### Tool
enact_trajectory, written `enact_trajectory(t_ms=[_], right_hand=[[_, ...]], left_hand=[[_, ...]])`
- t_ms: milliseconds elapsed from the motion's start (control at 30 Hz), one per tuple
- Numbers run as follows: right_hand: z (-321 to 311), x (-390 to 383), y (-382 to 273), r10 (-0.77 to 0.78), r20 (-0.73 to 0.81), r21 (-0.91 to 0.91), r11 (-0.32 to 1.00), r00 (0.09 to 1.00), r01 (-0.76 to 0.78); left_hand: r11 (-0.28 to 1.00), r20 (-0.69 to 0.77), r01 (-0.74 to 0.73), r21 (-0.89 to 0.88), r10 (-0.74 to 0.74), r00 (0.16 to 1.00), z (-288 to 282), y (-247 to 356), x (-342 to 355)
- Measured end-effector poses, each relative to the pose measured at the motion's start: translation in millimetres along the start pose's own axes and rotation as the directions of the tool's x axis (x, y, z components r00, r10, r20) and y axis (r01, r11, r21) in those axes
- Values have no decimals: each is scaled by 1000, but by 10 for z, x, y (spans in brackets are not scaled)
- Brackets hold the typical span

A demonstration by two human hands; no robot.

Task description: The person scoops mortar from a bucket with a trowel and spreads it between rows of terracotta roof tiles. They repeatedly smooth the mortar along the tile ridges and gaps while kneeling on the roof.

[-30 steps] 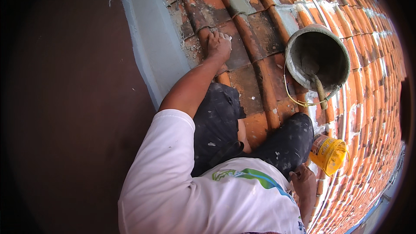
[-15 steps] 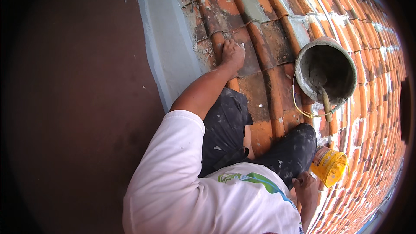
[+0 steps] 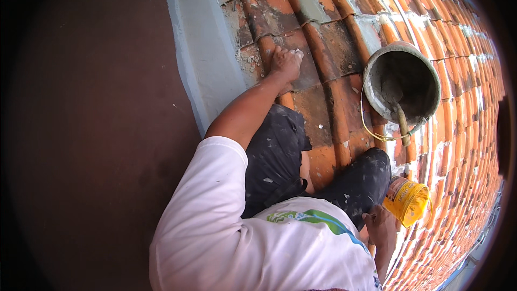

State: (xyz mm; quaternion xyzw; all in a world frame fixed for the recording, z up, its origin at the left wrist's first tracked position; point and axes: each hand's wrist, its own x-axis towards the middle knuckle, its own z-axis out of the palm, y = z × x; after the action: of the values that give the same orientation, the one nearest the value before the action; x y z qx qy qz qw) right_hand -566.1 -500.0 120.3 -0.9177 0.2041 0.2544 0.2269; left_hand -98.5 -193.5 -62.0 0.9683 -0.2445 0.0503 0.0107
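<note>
My left hand (image 3: 286,64) is closed and rests low over the orange-brown roof tiles (image 3: 342,48), beside a rounded tile ridge. Something whitish shows at its fingertips, too small to name. Down by my right knee, my right hand (image 3: 381,225) hangs next to a yellow bucket (image 3: 407,203); most of its fingers are hidden. On the tiles to the right stands a round dark bucket (image 3: 423,83) smeared with grey mortar. A tool with a worn wooden handle (image 3: 402,123) leans in it, its head partly covered by grey paste.
A grey-coated strip (image 3: 207,48) runs along the tiles' left edge, beside a brown surface (image 3: 102,129). Crumbled debris (image 3: 249,59) lies near my left hand. A pale cable or pipe (image 3: 396,1) crosses the tiles. My dark trousers (image 3: 274,156) are speckled white.
My left hand has turned slightly, its knuckles now more drawn together, still at about the same tile. The whole view has shifted a little; the buckets stay in place.
</note>
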Motion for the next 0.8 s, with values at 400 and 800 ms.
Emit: enact_trajectory(t_ms=[400,800], right_hand=[[34,76,12,47,8,22,999,999,-47],[13,115,-32,2,-66,44,999,998,0]], left_hand=[[977,-139,181,-115,-196,971,-654,-744,-117],[961,410,21,276,-137,901,-485,224,104]])
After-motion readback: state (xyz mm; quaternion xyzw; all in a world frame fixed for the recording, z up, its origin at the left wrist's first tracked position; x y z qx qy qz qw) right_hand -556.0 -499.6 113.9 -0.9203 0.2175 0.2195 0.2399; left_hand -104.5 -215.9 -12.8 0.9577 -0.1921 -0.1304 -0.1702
